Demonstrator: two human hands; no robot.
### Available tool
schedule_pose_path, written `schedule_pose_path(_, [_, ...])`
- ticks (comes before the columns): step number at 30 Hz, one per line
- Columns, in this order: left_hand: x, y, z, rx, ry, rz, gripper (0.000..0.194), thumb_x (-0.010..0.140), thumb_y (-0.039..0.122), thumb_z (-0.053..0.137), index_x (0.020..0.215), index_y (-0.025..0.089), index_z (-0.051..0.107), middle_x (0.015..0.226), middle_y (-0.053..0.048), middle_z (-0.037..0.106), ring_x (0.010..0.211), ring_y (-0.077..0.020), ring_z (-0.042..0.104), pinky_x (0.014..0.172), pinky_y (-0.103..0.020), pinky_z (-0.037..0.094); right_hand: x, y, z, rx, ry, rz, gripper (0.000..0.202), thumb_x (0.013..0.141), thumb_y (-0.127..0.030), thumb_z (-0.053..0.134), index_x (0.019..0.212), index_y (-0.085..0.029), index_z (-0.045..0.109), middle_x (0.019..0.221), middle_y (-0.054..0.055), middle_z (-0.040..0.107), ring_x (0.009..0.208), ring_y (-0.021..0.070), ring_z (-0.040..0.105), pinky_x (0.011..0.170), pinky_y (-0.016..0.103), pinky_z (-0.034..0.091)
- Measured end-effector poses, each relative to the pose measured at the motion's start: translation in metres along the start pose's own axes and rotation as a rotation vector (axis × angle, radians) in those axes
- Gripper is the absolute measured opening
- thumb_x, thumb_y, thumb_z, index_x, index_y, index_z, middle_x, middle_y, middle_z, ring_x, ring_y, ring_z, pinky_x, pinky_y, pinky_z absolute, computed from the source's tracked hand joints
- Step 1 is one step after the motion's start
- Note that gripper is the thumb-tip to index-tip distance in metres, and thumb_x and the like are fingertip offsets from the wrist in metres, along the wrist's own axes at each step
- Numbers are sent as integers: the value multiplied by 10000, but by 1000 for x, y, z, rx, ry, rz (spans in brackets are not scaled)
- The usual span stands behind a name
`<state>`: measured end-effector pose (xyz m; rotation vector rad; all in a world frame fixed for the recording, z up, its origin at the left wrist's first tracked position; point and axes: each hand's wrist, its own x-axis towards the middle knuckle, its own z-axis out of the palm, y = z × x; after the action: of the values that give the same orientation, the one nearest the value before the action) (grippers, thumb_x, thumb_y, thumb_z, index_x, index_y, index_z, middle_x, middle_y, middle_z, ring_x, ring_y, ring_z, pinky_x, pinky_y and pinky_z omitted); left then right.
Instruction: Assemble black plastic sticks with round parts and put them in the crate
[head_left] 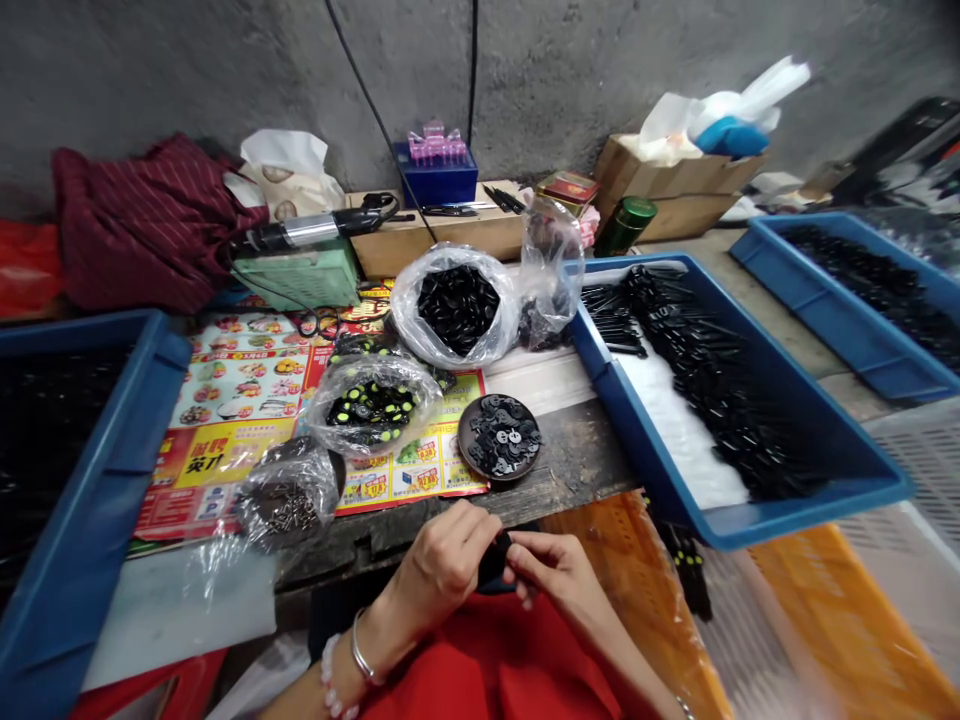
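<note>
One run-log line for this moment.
left hand: holds black part | right hand: on same part | ahead: round dish, black pieces inside | right side: blue bin, slender black parts

left hand (442, 560) + right hand (561, 572): both holding small black piece (493, 562), shape unclear | before front edge of table (581, 455) | dish (478, 471): near that edge, black parts (495, 415) inside

Wall (570, 80) — grey, mottled, cement-like | Dark cables, two: slanting cable (373, 105), vertical cable (473, 60), both before wall | Worktable (577, 450), worn dark top, set along wall | Red plastic seat (196, 685), lower left — possibly a stool, cropped | Light: soft, dimmer upper right
</note>
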<state>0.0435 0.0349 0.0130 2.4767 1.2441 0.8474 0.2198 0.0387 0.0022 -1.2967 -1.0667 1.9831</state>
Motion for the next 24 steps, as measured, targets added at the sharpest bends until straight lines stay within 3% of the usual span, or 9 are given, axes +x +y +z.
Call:
schedule_pose_path(17, [-1, 2, -1, 38, -28, 33, 304, 963, 100, 315, 848, 123, 595, 683, -73, 605, 639, -199, 543, 584, -304, 493, 2, 8, -2, 0, 33, 4, 468, 701, -557, 729, 689, -89, 727, 511, 17, 616, 372, 76, 485, 371, 186, 407])
schedule_pose_path(24, [-1, 3, -3, -211, -42, -40, 222, 921, 54, 392, 946, 136, 597, 790, -81, 659, 711, -188, 584, 648, -297, 505, 1, 13, -5, -39, 45, -2, 432, 713, -502, 726, 544, -107, 687, 426, -11, 552, 346, 67, 411, 359, 188, 334])
